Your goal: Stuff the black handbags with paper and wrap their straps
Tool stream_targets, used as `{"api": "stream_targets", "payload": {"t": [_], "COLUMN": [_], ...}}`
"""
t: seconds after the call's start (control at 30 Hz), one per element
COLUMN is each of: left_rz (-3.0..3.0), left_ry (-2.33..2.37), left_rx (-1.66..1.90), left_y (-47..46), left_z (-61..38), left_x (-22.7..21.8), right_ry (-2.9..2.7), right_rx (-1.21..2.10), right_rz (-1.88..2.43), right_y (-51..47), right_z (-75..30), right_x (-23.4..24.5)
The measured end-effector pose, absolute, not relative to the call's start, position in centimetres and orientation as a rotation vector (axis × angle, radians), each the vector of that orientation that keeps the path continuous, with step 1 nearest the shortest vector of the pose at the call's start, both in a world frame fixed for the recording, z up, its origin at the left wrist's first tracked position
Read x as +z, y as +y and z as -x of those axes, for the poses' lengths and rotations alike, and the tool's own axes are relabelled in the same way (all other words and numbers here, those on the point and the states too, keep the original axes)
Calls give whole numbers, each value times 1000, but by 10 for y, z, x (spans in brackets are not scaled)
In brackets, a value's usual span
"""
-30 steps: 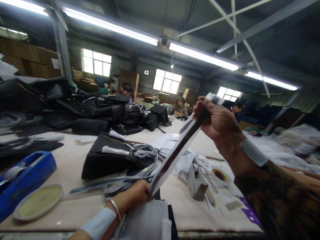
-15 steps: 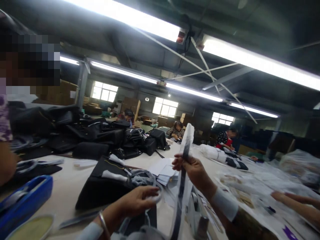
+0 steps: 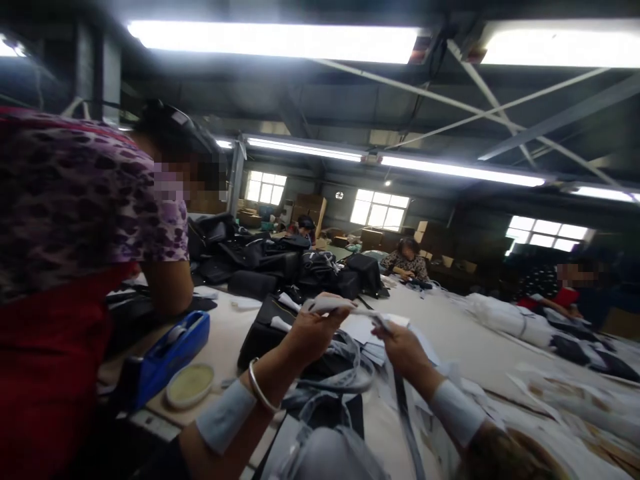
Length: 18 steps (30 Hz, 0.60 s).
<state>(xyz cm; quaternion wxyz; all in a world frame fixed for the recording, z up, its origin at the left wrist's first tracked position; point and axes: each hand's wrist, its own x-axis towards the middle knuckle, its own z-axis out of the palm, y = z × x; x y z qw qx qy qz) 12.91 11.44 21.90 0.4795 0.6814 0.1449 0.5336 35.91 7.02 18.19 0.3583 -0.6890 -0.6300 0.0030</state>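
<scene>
My left hand [image 3: 317, 330], with a metal bangle on its wrist, is closed on a whitish strip of wrapping [image 3: 327, 305]. The strip stretches across to my right hand [image 3: 405, 350], which pinches a dark strap [image 3: 407, 417] near its upper end. The rest of the strap hangs down below that hand. Under my left forearm and behind it lies a black bag [image 3: 265, 327] with pieces of white wrapping on it. Grey wrapped straps [image 3: 357, 373] loop beside the bag, near my body. Motion blurs the fingertips.
A blue tape dispenser [image 3: 173, 360] and a round tub with a yellowish surface [image 3: 190, 385] stand at left. Close by, a co-worker in a purple-patterned top [image 3: 125, 193] leans over the table. White papers [image 3: 367, 333] lie beyond my hands; black bags [image 3: 250, 283] are heaped behind.
My view has swung left and brought the co-worker further in. The strap, held upright before, now hangs from my right hand. My left hand has risen to a white strip near my right.
</scene>
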Motion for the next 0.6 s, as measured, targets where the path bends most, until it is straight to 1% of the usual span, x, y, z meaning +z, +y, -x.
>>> {"api": "stream_targets", "payload": {"t": [0.1,0.17,0.2,0.23,0.33,0.37,0.4,0.5,0.6], "left_rz": [-1927,-2033,-2094,-2165,-2328,-2364,-2393,-2306,-1774], "left_ry": [479,521,546,575,705,736,746,631,546], "left_rx": [1331,1341,1363,1380,1310,1256,1201,1144,1145], "left_y": [105,104,104,105,106,105,103,94,88], "left_z": [-123,-122,-121,-121,-128,-132,-137,-150,-156], "left_x": [211,202,197,191,173,168,163,152,150], "right_ry": [-1527,-1464,-1410,-1340,-1143,-1121,-1115,-1091,-1034], "right_rx": [-93,-69,34,216,979,1117,1184,1158,1083], "right_rz": [1806,1796,1770,1732,1514,1434,1375,1307,1261], "right_y": [85,79,71,61,23,13,4,-8,-8], "right_z": [-365,-358,-351,-341,-305,-294,-286,-281,-296], "right_x": [210,218,218,215,199,193,187,180,185]}}
